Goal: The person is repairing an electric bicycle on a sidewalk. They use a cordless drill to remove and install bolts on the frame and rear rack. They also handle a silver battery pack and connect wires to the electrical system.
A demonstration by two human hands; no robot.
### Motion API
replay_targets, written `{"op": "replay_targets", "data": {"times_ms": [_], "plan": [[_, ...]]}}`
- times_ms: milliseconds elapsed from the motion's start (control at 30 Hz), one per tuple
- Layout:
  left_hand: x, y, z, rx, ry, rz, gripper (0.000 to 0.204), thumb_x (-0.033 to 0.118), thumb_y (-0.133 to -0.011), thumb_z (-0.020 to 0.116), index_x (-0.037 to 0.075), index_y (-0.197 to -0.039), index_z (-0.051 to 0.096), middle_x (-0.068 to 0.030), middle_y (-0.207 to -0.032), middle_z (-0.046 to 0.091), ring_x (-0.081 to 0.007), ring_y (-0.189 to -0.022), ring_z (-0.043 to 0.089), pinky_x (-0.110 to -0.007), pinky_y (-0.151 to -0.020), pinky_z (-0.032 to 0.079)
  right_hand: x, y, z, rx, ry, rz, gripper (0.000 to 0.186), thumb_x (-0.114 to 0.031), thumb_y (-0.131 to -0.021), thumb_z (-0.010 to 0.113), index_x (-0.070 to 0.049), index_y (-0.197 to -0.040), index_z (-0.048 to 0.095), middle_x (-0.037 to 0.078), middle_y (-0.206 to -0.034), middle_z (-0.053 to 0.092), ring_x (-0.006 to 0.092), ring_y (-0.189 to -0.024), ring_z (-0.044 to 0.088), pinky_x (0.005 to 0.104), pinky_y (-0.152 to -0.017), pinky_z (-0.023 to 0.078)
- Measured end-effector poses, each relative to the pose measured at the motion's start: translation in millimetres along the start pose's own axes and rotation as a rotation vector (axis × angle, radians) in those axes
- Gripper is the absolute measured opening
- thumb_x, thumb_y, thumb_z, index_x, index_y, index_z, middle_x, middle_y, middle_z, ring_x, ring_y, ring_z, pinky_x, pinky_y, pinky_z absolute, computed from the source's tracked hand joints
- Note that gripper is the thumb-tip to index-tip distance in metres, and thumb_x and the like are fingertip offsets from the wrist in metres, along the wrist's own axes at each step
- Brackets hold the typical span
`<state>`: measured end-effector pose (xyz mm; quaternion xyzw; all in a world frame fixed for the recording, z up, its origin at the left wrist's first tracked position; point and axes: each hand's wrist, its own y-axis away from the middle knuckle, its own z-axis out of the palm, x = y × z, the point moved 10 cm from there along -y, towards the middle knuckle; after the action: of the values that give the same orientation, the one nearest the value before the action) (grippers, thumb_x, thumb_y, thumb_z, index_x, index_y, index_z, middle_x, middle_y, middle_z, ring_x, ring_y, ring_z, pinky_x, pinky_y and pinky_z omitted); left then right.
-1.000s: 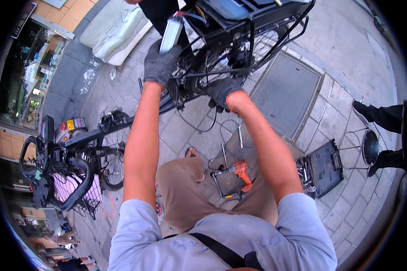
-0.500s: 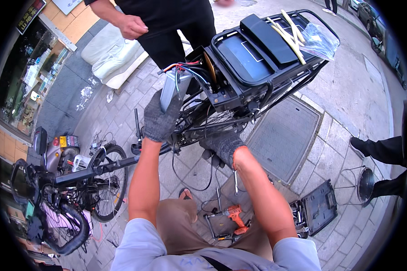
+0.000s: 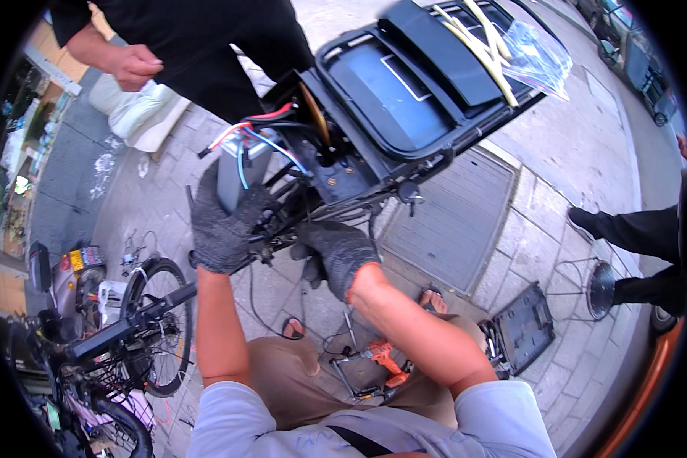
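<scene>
My left hand (image 3: pixel 220 233), in a dark grey knit glove, is closed around a silver-grey metal controller box (image 3: pixel 242 174). Red, white, blue and black wires (image 3: pixel 271 141) come out of its upper end toward the open bay (image 3: pixel 336 177) of an electric bicycle. In a matching glove, my right hand (image 3: pixel 337 256) is at the bicycle's frame just below that bay. Its fingers are curled, and whatever they grip is hidden. Behind the bay sits the black rear rack (image 3: pixel 454 141), with pale sticks (image 3: pixel 477 57) and a clear plastic bag (image 3: pixel 538 61) on top.
A person in black (image 3: pixel 198 46) stands across the bicycle. An orange drill (image 3: pixel 388 361) and an open tool case (image 3: pixel 523 328) lie on the paving. Another person's legs (image 3: pixel 633 237) and a round stool (image 3: pixel 601 290) are at right. More bicycle parts (image 3: pixel 160 324) crowd the left.
My view has shifted, and the bicycle's rear appears larger. Both hands now appear further left, the left still holding the controller box. My right hand is closer to the left one.
</scene>
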<state>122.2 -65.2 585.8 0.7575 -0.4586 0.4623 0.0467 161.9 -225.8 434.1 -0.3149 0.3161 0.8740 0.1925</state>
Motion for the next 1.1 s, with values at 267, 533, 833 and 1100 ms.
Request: {"op": "replay_targets", "data": {"times_ms": [267,533,833,1100], "plan": [[-7.8,-9.4,19.9,-0.342,0.501,-0.135,0.082,0.037,-0.074,0.085,0.002,-0.142,0.053,-0.0162,-0.126,0.064,-0.0275,-0.114,0.065,-0.043,-0.097,0.052,-0.2,9.0,-0.1,0.051,-0.095,-0.078,0.029,-0.027,-0.102,0.058,-0.002,-0.114,0.066,0.01,-0.088,0.072,0.0172,-0.055,0.065,0.0295,-0.048,0.051],[-22.3,-29.4,51.8,-0.537,1.182,-0.546,0.046,0.035,-0.105,0.046,-0.002,-0.128,0.061,-0.0178,-0.117,0.069,-0.0268,-0.108,0.067,-0.043,-0.098,0.051,24.1,8.3,2.9,0.078,-0.143,-0.112,0.028,-0.022,-0.102,0.059,0.001,-0.117,0.066,0.009,-0.091,0.074,0.0183,-0.06,0.069,0.0293,-0.053,0.053],[-19.2,-53.9,80.8,-0.656,0.776,-0.408,0.026,0.026,-0.099,0.063,0.005,-0.113,0.07,-0.0079,-0.094,0.073,-0.0195,-0.081,0.071,-0.034,-0.074,0.061,25.3,8.1,4.5,0.06,-0.178,-0.114,0.029,-0.023,-0.103,0.06,0.001,-0.118,0.065,0.011,-0.093,0.074,0.0186,-0.059,0.069,0.0296,-0.053,0.054],[-13.6,-45.6,102.4,-0.683,0.997,-0.557,0.028,0.028,-0.099,0.061,0.005,-0.115,0.069,-0.0087,-0.097,0.073,-0.0202,-0.083,0.072,-0.035,-0.076,0.061,21.4,5.6,3.8,0.056,-0.145,-0.162,0.025,-0.023,-0.103,0.058,-0.003,-0.112,0.069,0.006,-0.089,0.073,0.0122,-0.055,0.063,0.025,-0.05,0.048]]}}
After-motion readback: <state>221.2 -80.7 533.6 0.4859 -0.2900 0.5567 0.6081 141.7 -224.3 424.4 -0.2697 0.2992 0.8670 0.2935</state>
